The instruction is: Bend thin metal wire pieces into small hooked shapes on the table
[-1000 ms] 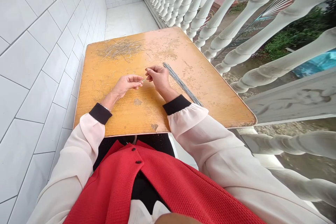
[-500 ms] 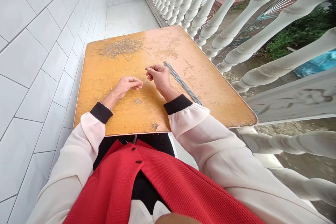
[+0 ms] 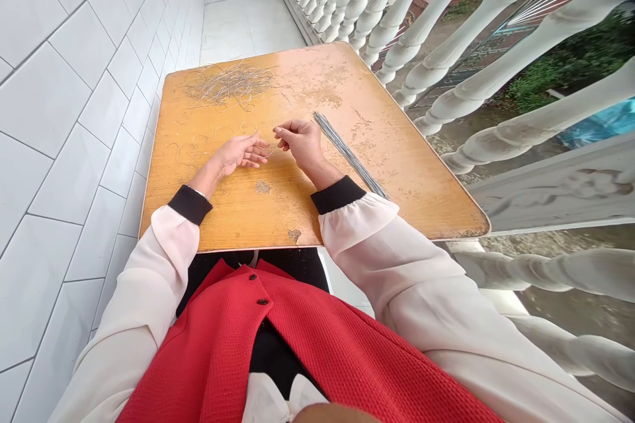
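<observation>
Over the middle of the table, my right hand (image 3: 300,140) is closed in a pinch on a thin piece of wire (image 3: 270,152), which curves out toward the left and is hard to make out. My left hand (image 3: 239,153) is just left of it, fingers spread and palm turned inward, close to the wire's free end. Whether its fingertips touch the wire is too fine to tell. Beyond my left hand lie several loose curved wire pieces (image 3: 215,135). A bundle of straight grey wires (image 3: 350,156) rests to the right of my right hand.
A tangled heap of thin wires (image 3: 234,84) sits at the far left of the worn wooden table (image 3: 421,205). A white tiled wall (image 3: 74,119) runs along the left, and a white balustrade (image 3: 431,82) along the right.
My left hand has opened from a pinch, its fingers now spread. My right hand keeps its pinch in nearly the same place. The view has shifted slightly.
</observation>
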The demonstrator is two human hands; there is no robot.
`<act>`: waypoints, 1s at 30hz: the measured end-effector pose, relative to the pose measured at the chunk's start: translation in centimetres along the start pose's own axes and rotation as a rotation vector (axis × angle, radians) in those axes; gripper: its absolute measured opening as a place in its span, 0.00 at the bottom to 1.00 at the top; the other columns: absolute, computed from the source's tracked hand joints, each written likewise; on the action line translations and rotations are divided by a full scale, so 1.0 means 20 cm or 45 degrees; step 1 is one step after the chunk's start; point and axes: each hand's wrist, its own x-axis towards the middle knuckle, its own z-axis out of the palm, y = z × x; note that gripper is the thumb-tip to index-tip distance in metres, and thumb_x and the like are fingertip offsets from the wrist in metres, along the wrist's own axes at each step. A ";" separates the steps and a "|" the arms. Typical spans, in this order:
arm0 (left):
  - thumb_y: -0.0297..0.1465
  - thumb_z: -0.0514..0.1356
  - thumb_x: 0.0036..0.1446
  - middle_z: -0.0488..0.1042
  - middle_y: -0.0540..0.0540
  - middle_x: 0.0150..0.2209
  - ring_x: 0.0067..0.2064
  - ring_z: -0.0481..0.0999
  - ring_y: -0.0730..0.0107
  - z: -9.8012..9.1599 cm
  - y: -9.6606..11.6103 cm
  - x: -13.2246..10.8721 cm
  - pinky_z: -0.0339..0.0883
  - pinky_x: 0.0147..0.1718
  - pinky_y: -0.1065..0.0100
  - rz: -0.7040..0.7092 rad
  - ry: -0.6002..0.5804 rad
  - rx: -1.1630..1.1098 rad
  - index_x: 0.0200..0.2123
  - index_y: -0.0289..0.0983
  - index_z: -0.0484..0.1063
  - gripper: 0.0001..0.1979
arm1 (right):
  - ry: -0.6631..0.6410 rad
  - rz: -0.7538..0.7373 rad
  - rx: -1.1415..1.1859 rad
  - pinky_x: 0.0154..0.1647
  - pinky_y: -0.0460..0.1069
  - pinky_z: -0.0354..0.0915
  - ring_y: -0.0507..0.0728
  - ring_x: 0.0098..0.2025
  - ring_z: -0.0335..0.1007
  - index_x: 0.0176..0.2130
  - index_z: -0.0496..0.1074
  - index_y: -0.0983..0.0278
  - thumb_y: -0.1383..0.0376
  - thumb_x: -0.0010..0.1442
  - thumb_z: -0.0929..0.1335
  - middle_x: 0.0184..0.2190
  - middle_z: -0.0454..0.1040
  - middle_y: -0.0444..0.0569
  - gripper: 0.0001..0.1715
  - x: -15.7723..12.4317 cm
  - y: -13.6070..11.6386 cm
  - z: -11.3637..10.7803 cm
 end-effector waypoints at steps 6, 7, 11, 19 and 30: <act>0.23 0.58 0.68 0.78 0.48 0.25 0.23 0.74 0.83 0.08 -0.01 0.00 0.60 0.23 0.78 -0.120 -0.119 0.123 0.37 0.29 0.77 0.08 | -0.032 -0.036 -0.005 0.18 0.41 0.55 0.44 0.17 0.59 0.22 0.73 0.66 0.79 0.57 0.71 0.15 0.66 0.37 0.15 0.01 0.02 -0.01; 0.23 0.57 0.69 0.77 0.49 0.24 0.21 0.72 0.83 0.08 -0.01 0.00 0.58 0.22 0.78 -0.123 -0.109 0.107 0.37 0.28 0.77 0.10 | -0.027 -0.037 -0.003 0.18 0.41 0.55 0.44 0.17 0.59 0.22 0.73 0.66 0.79 0.57 0.71 0.15 0.67 0.37 0.15 0.02 0.02 -0.01; 0.23 0.56 0.70 0.73 0.50 0.21 0.19 0.69 0.84 0.09 0.00 -0.01 0.56 0.20 0.79 -0.148 -0.061 0.045 0.34 0.29 0.76 0.12 | -0.007 -0.044 0.005 0.18 0.40 0.55 0.44 0.17 0.59 0.23 0.73 0.66 0.79 0.57 0.71 0.16 0.67 0.38 0.15 0.02 0.02 -0.02; 0.16 0.54 0.66 0.72 0.53 0.20 0.20 0.68 0.85 0.14 -0.02 0.00 0.54 0.21 0.78 0.049 -0.050 0.082 0.30 0.31 0.73 0.14 | -0.002 -0.018 0.024 0.20 0.40 0.56 0.44 0.18 0.58 0.22 0.71 0.65 0.77 0.57 0.71 0.17 0.65 0.38 0.15 0.02 0.00 -0.03; 0.33 0.61 0.68 0.79 0.48 0.28 0.23 0.73 0.81 0.03 0.02 -0.03 0.58 0.23 0.77 0.124 0.169 0.316 0.36 0.34 0.75 0.10 | -0.022 -0.037 -0.181 0.22 0.43 0.59 0.46 0.18 0.60 0.23 0.73 0.65 0.76 0.56 0.73 0.16 0.66 0.39 0.13 0.05 0.03 -0.06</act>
